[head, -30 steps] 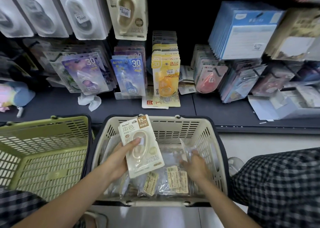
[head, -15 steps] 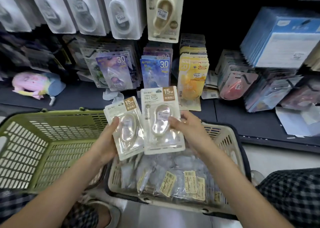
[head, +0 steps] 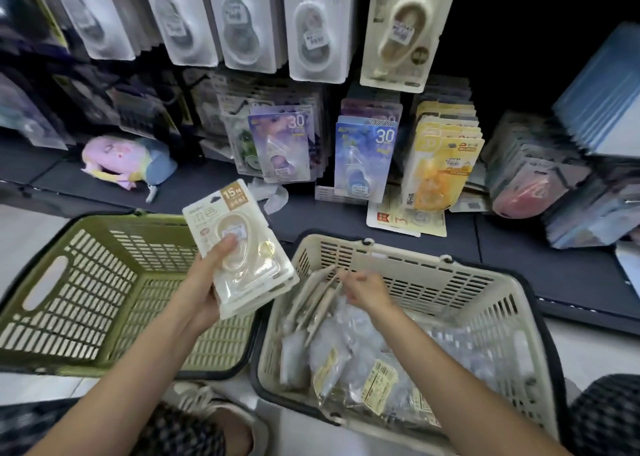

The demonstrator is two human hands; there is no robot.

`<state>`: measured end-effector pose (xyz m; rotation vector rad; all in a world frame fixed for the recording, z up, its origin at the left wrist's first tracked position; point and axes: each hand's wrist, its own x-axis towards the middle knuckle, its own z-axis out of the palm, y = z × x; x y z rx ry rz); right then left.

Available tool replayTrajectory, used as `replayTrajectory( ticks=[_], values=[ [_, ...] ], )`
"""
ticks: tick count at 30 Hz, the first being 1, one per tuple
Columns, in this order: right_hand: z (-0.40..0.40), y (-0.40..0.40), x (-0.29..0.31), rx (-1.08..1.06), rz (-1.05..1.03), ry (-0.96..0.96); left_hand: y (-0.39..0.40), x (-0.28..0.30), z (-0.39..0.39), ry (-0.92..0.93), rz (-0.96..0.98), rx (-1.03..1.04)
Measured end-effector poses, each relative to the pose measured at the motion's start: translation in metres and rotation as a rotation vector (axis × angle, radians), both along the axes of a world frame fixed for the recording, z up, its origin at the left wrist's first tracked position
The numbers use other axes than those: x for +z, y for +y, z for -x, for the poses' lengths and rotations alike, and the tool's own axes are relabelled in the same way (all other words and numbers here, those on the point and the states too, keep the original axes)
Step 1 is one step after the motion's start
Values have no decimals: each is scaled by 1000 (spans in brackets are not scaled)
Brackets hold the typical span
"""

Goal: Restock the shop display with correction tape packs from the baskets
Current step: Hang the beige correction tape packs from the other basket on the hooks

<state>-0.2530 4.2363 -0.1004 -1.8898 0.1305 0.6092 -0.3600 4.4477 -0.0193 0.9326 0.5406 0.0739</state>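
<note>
1. Holding a stack of packs (head: 242, 247), the left hand (head: 204, 282) has its grip clenched round them, thumb on the blister, above the green basket (head: 69, 282).
2. Right hand (head: 363, 287) reaches into the beige basket (head: 450, 282) at upright packs (head: 318, 292); blur hides its grip, so I cannot tell.
3. Packs look light, stiff-carded, slick; card edges seem the best hold.

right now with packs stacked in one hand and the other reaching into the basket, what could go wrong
1. The left hand grips the stack of 15 m packs near one end only, thumb on top; the glossy blisters might slide apart and drop into the green basket.
2. The right hand is pulling at upright packs in the beige basket; loose bagged stock beside them could snag or spill.
</note>
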Motion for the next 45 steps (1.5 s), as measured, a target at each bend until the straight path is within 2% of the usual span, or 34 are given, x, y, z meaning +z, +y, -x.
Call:
replayTrajectory(
  ticks=[2,4,9,14,16,19,24,29,34,36,38,41,45],
  values=[
    [7,-4,-26,6,94,122,1,-3,1,17,19,-7],
    [8,-2,-40,-29,97,161,-2,-8,3,41,36,-46],
    [0,12,-44,78,359,54,-7,-10,3,58,40,-120],
    [-2,11,-41,131,405,84,-9,-6,1,24,42,-101],
    [-2,-1,-31,37,324,86,-8,-5,0,1,48,-82],
    [4,-34,-5,-120,39,55,-10,-4,-4,10,34,-82],
    [15,-91,57,-184,-355,-15,-24,7,-23,49,-64,-65],
    [5,-98,116,-167,-486,-187,-48,46,-55,-3,-266,-184],
    [-14,-93,167,-200,-630,-166,-67,87,-82,-62,-453,-266],
    [-14,-85,179,-169,-592,-159,-73,96,-90,-87,-422,-292],
    [-13,-75,188,-131,-519,-175,-78,102,-98,-137,-305,-324],
    [-19,-66,206,-157,-497,-228,-79,116,-115,-192,-281,-249],
    [-38,-45,241,-135,-321,-564,-71,144,-137,-309,-350,-148]
  ],
)
